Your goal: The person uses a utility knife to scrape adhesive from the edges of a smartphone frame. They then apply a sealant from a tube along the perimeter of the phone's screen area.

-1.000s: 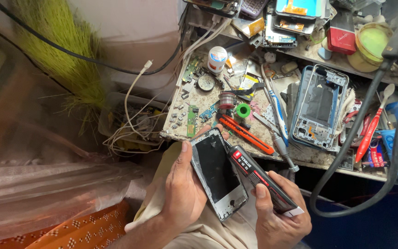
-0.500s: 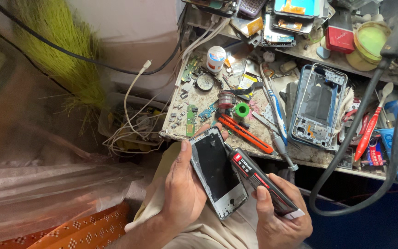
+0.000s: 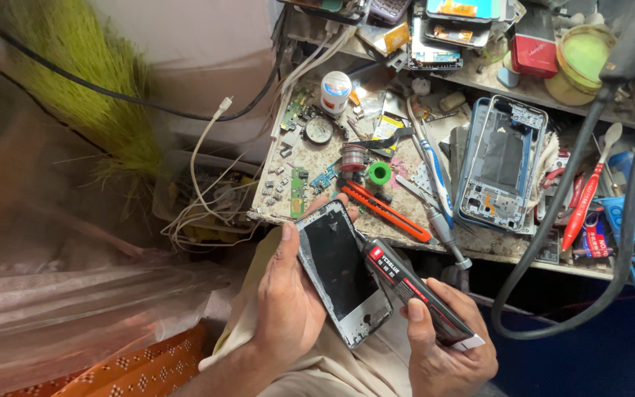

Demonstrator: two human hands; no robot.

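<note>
Landmark: phone frame (image 3: 341, 282), held in left hand (image 3: 286, 303). Tube (image 3: 414, 291) lies to its right, touching its edge, in right hand (image 3: 448, 344). Beyond it, on the workbench (image 3: 288, 209): utility knife (image 3: 387, 212); further right, an opened phone housing (image 3: 500, 164).

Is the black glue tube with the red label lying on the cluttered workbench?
No, the black glue tube with the red label is held in the right hand, its tip against the phone screen frame that the left hand grips.

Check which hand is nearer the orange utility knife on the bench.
Left. The left hand, holding the phone frame, has fingertips just below the orange utility knife; the right hand sits lower, gripping the glue tube.
</note>
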